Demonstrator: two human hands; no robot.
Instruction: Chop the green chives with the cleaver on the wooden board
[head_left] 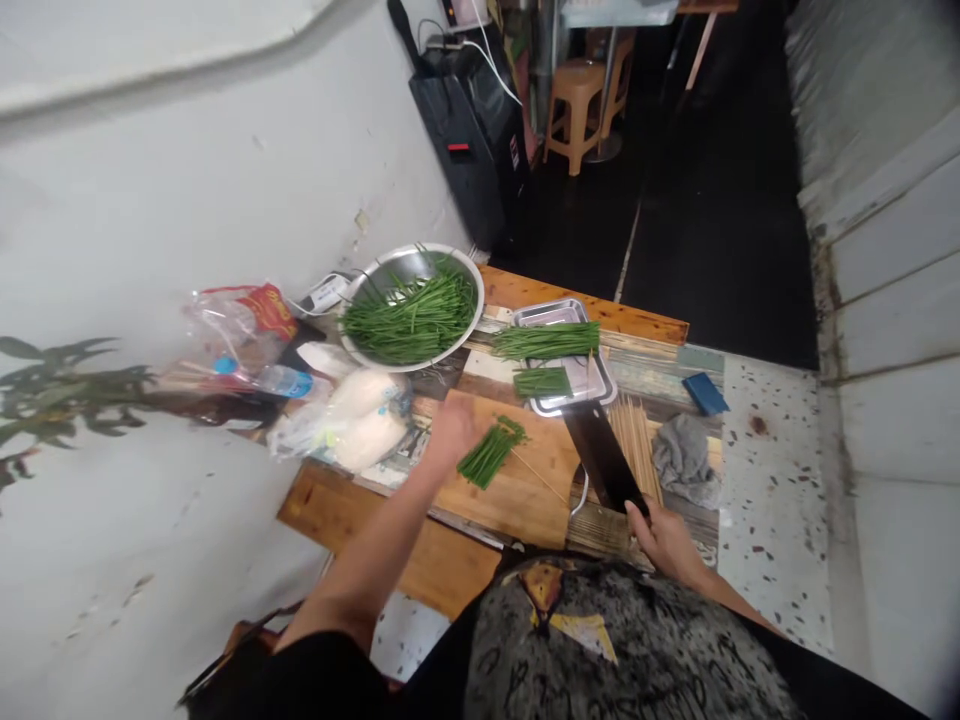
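Observation:
My left hand [452,430] rests on the wooden cutting board [536,490], closed on the end of a small bundle of cut chives [491,453]. My right hand [660,535] grips the handle of a dark cleaver [596,452], whose blade lies flat over the board's right edge. A thin bamboo skewer [541,478] lies on the board beside the chives. A metal tray [592,385] just beyond holds two chive bundles [546,341].
A steel bowl [409,265] full of long chives stands at the back left. White bags [360,415], a water bottle [281,380] and a plastic bag [240,320] sit by the wall. Skewers [637,440], a grey rag [681,455] and a blue sponge [705,392] lie right.

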